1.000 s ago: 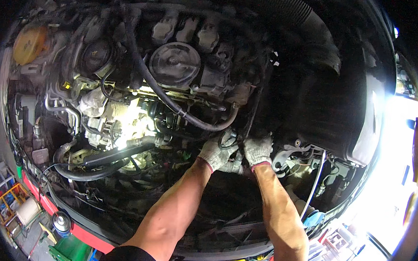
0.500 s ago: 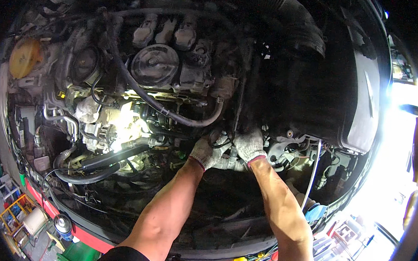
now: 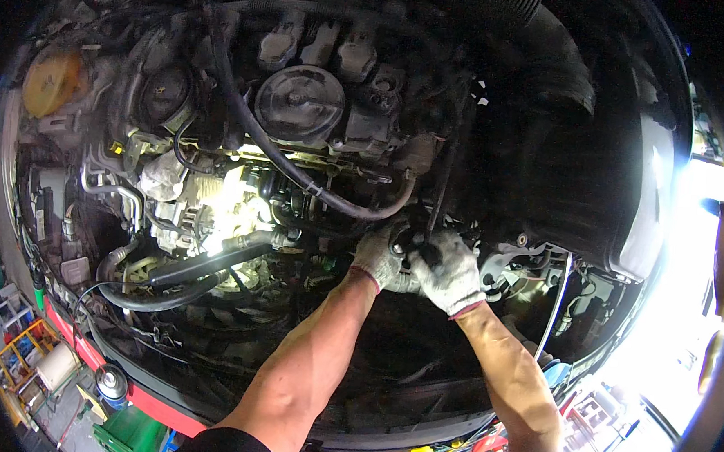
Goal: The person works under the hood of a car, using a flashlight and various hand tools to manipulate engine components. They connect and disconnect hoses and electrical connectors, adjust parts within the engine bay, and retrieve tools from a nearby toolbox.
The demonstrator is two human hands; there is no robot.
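Here our gloved left hand (image 3: 379,256) and right hand (image 3: 449,273) flank what seems a dark fitting (image 3: 414,237), below the curved black hose (image 3: 299,178); whether our fingers grip, we cannot tell. Shadowed room separates both wrists from the red body edge (image 3: 166,413).

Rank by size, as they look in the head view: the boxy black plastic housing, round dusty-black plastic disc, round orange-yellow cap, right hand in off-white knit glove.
1. Black housing
2. Dusty-black disc and gloved right hand: too alike to rank
3. Orange-yellow cap
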